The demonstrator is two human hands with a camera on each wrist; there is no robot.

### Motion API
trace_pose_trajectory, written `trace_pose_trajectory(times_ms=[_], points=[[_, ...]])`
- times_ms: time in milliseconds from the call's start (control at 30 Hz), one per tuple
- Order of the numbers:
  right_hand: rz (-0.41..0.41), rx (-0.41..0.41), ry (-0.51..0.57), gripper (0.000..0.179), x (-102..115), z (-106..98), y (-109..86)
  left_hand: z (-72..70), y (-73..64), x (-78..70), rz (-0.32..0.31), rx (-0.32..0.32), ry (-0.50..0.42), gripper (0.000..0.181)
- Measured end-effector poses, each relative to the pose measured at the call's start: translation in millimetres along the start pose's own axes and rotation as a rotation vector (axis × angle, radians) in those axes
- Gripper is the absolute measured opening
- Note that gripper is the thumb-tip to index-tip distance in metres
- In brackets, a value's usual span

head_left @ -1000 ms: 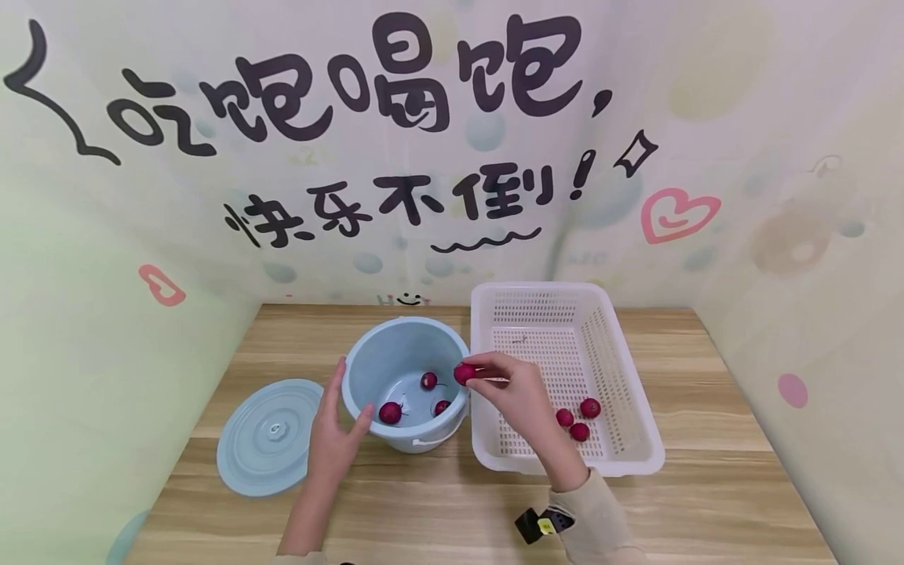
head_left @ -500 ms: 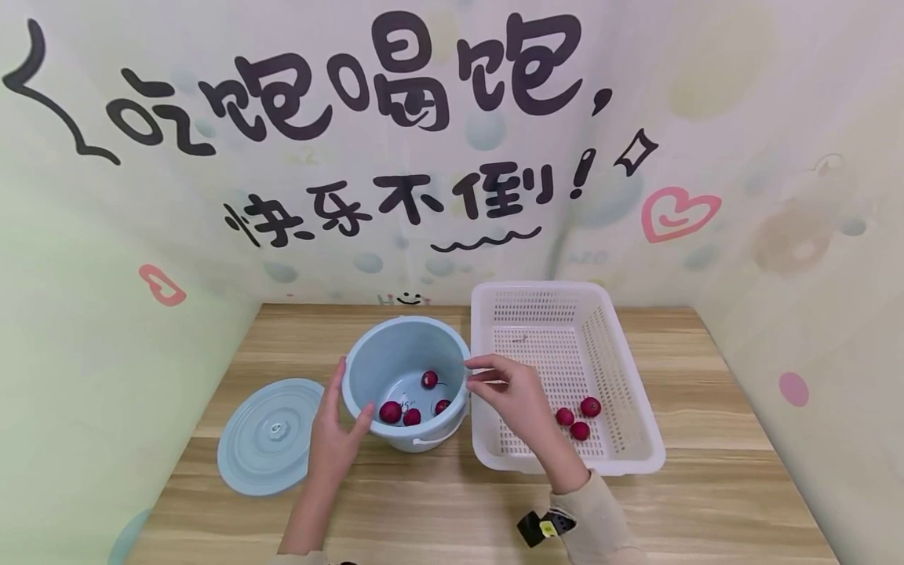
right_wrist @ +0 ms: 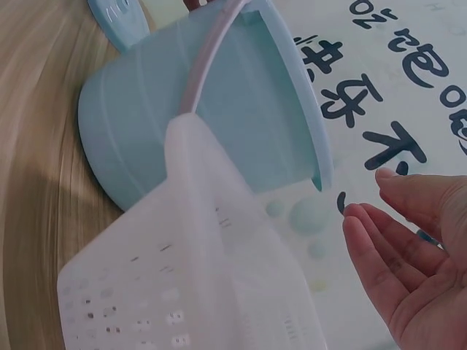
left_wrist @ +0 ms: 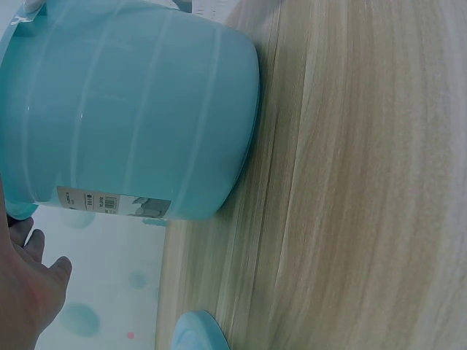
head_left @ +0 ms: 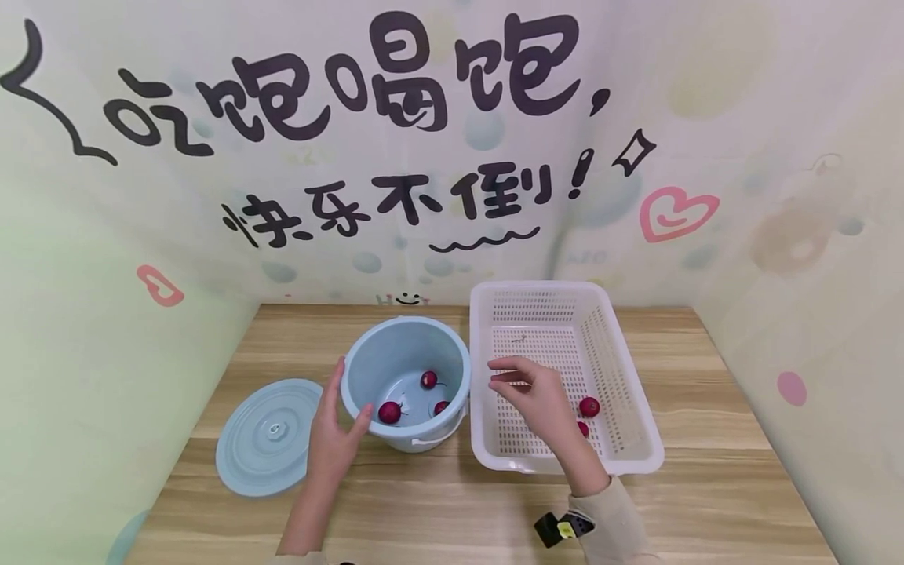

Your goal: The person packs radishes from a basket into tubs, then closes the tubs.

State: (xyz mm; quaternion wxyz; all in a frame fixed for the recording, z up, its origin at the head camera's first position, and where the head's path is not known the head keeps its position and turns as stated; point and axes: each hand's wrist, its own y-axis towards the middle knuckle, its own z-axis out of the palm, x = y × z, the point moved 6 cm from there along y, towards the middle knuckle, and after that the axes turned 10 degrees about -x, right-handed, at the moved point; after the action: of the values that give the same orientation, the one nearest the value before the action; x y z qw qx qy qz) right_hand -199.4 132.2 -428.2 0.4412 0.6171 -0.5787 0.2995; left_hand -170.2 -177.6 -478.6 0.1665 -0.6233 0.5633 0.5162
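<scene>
Several deep-red radishes are in view. Inside the light blue bucket (head_left: pixel 406 345), radishes (head_left: pixel 389 412) with thin root tails lie on the bottom; the front rim partly hides one. My left hand (head_left: pixel 335 431) rests against the bucket's left side, thumb at the front rim and fingers stretched along the outside. In the left wrist view the bucket (left_wrist: pixel 131 109) stands beside that hand (left_wrist: pixel 33 281). Above the white perforated basket (head_left: pixel 639 392), my right hand (head_left: pixel 533 396) is empty, thumb and fingertips apart. Radishes (head_left: pixel 589 406) lie under and beside its wrist. The right wrist view shows the same hand (right_wrist: pixel 412 255) with nothing between its fingers.
A round blue lid (head_left: pixel 261 439) lies on the wooden table (head_left: pixel 424 518), left of the bucket. The basket stands right beside the bucket, with a small bit of stem (head_left: pixel 520 339) on its floor. A printed backdrop (head_left: pixel 452 267) rises behind the table.
My right hand let go of a radish into the bucket, then moved right, away from the rim, over the basket. The dropped radish has slipped out of sight. My left hand stays put.
</scene>
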Motion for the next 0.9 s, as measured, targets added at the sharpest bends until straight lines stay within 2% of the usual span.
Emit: trace_pose_trajectory(times_ms=[600, 900], points=[[0.001, -0.043, 0.011, 0.027, -22, -20, -2.7, 1.7, -0.3, 2.9, -0.031, 0.011, 0.01, 0.081], [0.018, -0.054, 0.003, 0.026, -35, -26, -4.3, 0.7, -0.5, 2.7, -0.023, 0.007, -0.003, 0.08]])
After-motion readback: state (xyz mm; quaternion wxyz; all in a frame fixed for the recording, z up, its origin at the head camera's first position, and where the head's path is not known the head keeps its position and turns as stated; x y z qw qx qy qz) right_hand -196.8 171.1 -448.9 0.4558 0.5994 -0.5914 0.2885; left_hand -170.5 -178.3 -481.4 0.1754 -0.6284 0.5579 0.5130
